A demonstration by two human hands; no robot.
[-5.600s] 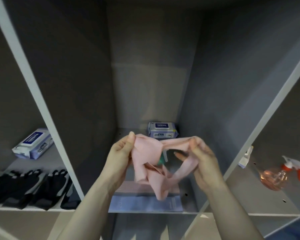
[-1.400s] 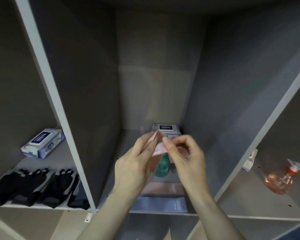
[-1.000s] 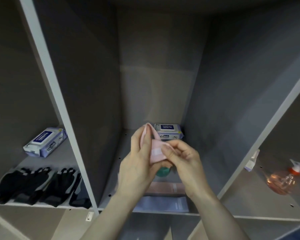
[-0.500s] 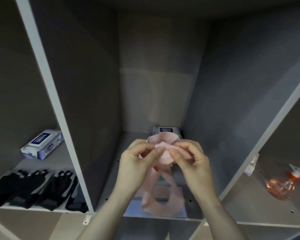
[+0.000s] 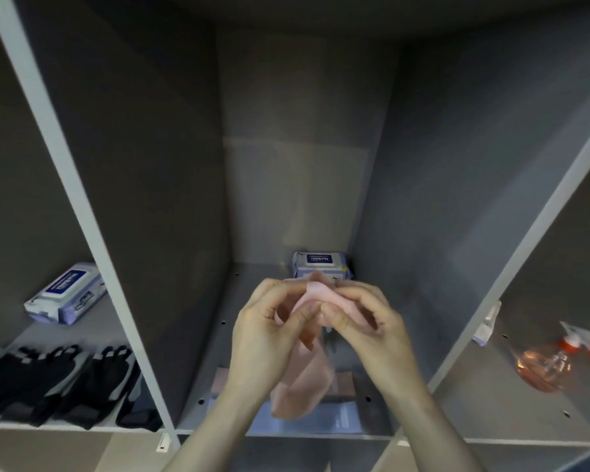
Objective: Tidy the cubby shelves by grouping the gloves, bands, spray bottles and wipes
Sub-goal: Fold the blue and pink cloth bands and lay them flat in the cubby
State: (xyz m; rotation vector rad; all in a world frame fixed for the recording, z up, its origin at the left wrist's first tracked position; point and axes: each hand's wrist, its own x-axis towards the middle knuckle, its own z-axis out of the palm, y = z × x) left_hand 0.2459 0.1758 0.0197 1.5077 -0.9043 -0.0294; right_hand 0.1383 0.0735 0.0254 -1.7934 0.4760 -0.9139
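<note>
Both hands meet in front of the middle cubby point(image 5: 297, 165), forearms rising from the bottom edge and converging at the centre. The left hand point(image 5: 266, 338) has its fingers curled inward, thumb and forefinger pinching the top fold of a pink band point(image 5: 304, 379); the right hand point(image 5: 372, 332) mirrors it, fingers bent and thumb pressed against the same fold, so that the two thumbs nearly touch. From that pinch the pink band hangs down in a loose loop between the wrists, its lower end dangling over the front of the shelf floor at about 6 o'clock from the hands.

Compared with half a second ago, we see the hands sitting slightly closer together and the hanging loop gathered tighter; a second ago the band was folded up high between the fingers, and well before that it was stretched wide between the two hands.

Under the loop lie flat pieces in pink and pale blue point(image 5: 344, 417) (we take them for more bands, though the blur leaves that uncertain). At 12 o'clock from the hands, at the back of the cubby, sits a pack of wipes point(image 5: 321, 265). In the left cubby, at 9 o'clock, a second wipes pack point(image 5: 65, 294) lies behind a row of black gloves point(image 5: 62, 386). In the right cubby, at 3 o'clock, an orange-tinted spray bottle point(image 5: 545, 362) lies tilted, and a white spray head point(image 5: 487, 325) shows beside the divider.
</note>
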